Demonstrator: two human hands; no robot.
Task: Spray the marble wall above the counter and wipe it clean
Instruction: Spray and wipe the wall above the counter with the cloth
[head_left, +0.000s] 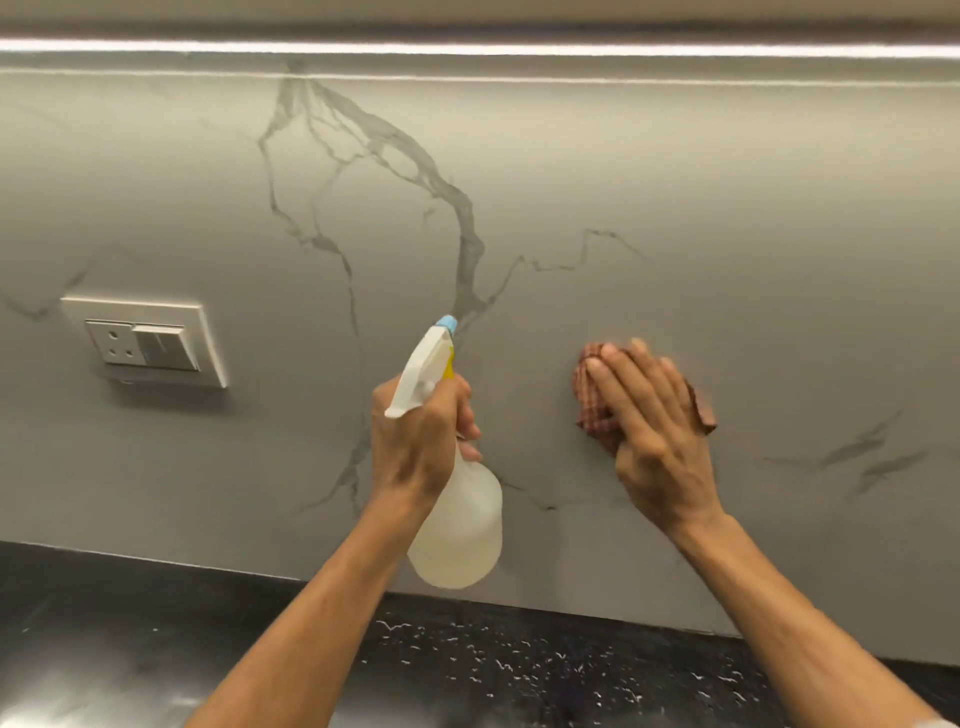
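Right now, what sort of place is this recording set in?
Most likely a home kitchen: a marble wall rising behind a dark speckled counter, a wall socket, and a light strip overhead.

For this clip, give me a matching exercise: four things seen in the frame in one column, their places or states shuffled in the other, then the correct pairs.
Column one:
1. spray bottle
2. checked cloth
3. wall socket
4. black counter

Column two:
A. set in the marble wall, far left
B. pressed flat to the wall under the right hand
C. runs below the wall, speckled white
D. gripped at the neck by the left hand, nozzle pointed at the wall

Pairs: 1-D, 2-B, 3-A, 4-C
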